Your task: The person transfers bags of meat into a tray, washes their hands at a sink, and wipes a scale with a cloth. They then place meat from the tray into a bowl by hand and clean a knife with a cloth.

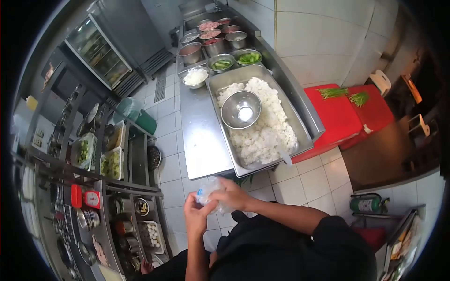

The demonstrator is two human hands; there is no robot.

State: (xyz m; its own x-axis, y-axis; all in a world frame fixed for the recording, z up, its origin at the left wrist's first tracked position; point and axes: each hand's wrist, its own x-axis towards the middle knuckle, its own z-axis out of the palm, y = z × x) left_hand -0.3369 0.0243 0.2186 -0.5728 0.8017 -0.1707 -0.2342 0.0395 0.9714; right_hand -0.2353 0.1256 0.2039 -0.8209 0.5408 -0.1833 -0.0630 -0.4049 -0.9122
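A crumpled clear plastic bag (209, 191) with a small blue mark is held between my two hands, in front of the steel counter's near end. My left hand (196, 214) pinches its left side, and my right hand (228, 195) grips it from the right. Beyond them, a large steel tray (213, 89) of white rice (262, 138) stands on the counter (202, 136). An empty steel bowl (241, 109) rests on the rice. The handle of a pale scoop (284, 155) sticks out over the tray's near right corner.
Bowls of white food (195, 77), green vegetables (249, 57) and meat (209, 33) stand farther back. Shelves with trays and a red scale (92, 199) line the left. Green stalks (333, 92) lie on a red surface (323, 117) at right. Another person's hand (146, 267) shows at lower left.
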